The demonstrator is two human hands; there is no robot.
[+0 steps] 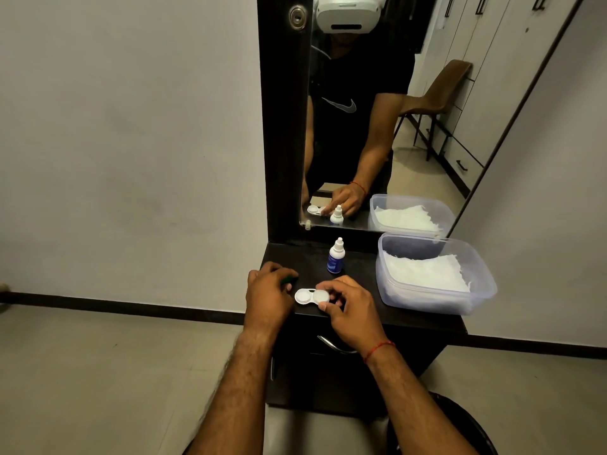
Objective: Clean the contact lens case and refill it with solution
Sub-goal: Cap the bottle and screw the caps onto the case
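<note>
Left hand: you grip a green cap, just beside the lens case | Right hand: your fingertips pinch the case's right end | Hands apart, case between them, flat near the worktop front edge, left well uncapped | Solution bottle upright behind it | Tissue tub at your right

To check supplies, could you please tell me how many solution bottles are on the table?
1: the bottle stands upright at the back of the table, behind the case; the other one is its reflection in the mirror.
</note>
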